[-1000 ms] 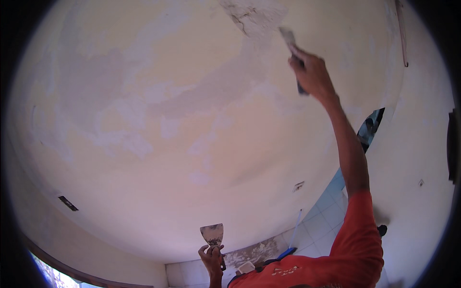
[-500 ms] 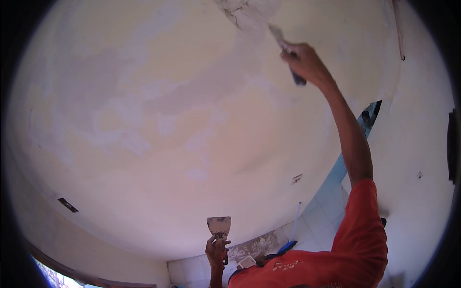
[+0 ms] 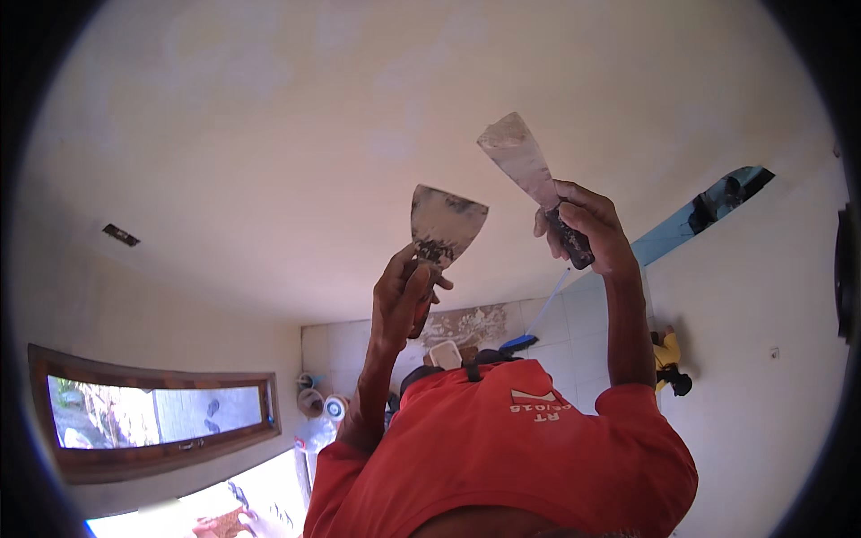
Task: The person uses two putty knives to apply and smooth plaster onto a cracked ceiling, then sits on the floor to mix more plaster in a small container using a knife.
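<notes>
My left hand is wrapped round the handle of a wide putty knife, whose blade points up and carries dark smears. To its right, my right hand grips a second putty knife by its dark handle. Pale filler coats that blade, thickest towards its tip. The two blades are close together but apart, both in front of the pale wall. Neither blade appears to touch the wall.
Below lie a blue-headed broom, a white container and a stained strip of tiled floor. Buckets stand by the wooden-framed window. A person in yellow is low at the right, near a blue opening.
My right hand has come down from high on the patched wall with its putty knife. The left hand and its knife now appear higher and closer to it. The view has tilted downward.
</notes>
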Demonstrator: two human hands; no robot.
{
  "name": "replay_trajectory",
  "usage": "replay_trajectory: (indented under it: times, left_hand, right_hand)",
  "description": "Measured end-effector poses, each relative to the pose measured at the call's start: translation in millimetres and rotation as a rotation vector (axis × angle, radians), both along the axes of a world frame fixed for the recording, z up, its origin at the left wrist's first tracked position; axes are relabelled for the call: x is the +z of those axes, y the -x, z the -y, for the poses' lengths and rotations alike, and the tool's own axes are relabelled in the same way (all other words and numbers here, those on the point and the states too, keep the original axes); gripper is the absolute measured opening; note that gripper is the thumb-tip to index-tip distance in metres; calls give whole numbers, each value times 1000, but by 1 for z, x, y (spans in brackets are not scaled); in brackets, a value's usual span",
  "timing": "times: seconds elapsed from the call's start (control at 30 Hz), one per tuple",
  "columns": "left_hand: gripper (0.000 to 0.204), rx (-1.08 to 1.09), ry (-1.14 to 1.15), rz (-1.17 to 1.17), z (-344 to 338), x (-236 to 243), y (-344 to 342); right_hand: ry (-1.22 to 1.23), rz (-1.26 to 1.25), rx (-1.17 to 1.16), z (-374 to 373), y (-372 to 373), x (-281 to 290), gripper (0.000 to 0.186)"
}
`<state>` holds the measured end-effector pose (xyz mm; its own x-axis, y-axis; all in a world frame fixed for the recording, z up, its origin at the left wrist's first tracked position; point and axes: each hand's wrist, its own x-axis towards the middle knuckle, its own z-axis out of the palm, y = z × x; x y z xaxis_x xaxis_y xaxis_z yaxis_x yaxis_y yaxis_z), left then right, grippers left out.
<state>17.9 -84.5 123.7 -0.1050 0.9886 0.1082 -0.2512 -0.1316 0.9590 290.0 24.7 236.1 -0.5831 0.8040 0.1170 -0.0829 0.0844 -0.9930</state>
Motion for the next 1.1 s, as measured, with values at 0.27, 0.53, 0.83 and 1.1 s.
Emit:
replay_trajectory:
  times: [0.27,0.53,0.83,1.1]
  left_hand:
    - [44,-113,46,28,-3,1,9]
    - [51,-203,-21,53,-10,-12,20]
    - [52,-194,-176,-3,-14,-15,21]
    - [45,-405,-140,38,-32,-9,37]
  right_hand:
    - [-666,281,-152,-22,21,-60,42]
    - [-1138,533,-147,-49,16,-93,50]
    - [-864,470,-247,-52,-23,-148,25]
    - [170,181,188,-45,17,-64,22]
